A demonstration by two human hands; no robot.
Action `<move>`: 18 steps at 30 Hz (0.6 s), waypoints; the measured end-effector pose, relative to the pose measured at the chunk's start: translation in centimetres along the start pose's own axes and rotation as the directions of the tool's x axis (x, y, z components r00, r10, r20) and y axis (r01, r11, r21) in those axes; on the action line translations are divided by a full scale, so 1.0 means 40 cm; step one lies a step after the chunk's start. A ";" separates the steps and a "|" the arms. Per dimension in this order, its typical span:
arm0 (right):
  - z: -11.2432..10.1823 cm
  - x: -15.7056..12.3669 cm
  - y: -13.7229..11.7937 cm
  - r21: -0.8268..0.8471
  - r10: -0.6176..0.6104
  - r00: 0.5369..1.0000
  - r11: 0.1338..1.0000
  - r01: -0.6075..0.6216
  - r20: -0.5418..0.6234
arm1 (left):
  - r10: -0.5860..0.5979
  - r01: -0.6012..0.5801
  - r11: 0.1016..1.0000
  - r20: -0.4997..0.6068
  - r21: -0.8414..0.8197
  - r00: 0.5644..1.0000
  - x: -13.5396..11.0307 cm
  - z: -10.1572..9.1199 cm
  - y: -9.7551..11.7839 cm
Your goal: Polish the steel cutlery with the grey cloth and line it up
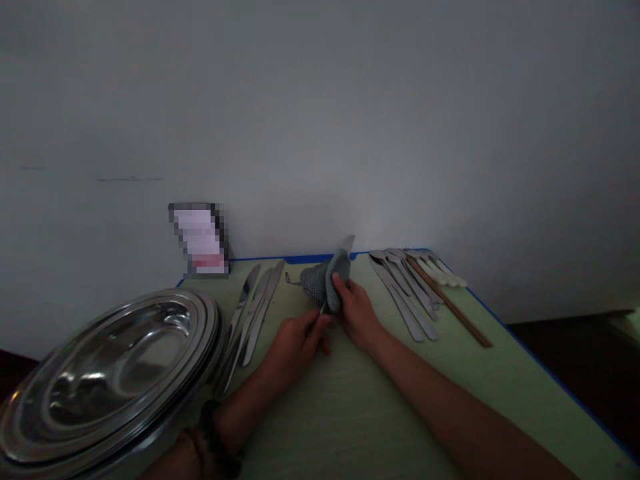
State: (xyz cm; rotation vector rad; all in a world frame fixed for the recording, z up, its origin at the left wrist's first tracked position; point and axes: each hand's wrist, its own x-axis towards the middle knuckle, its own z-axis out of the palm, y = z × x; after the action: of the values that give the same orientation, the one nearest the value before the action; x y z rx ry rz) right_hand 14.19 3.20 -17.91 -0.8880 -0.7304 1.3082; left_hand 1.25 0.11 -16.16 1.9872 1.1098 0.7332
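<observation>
Over the middle of the table, my left hand is closed around the handle end of a table knife. The knife's blade tip sticks out beyond a folded grey checked cloth. My right hand pinches this cloth around the blade, thumb on top. The middle of the knife is hidden by the cloth. To the left of my left hand, several other table knives lie side by side. Right of my right hand is a spread of metal knives and spoons.
Wide metal plates are stacked at the left front. A blurred-out phone-like screen leans against the wall at the back left. Brown chopsticks and white spoons lie at the right. The blue-edged green table meets the wall.
</observation>
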 end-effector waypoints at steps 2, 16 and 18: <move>-0.001 -0.005 -0.005 0.051 0.034 0.995 0.998 -0.038 0.092 | -0.014 0.013 1.000 -0.026 -0.009 1.000 0.001 -0.001 0.001; -0.003 -0.016 -0.006 -0.198 0.013 0.990 0.980 0.015 0.140 | -0.012 0.013 1.000 -0.019 0.018 1.000 0.002 -0.002 0.006; -0.001 -0.018 -0.002 -0.302 -0.066 0.995 0.949 0.087 0.077 | -0.033 0.033 0.999 -0.007 0.035 0.999 0.002 0.000 0.005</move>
State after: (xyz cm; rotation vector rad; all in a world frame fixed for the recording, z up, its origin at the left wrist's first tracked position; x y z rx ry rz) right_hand 14.19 2.48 -17.83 -1.0552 -1.0292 1.1777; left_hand 1.39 0.11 -15.98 1.9923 1.1639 0.7075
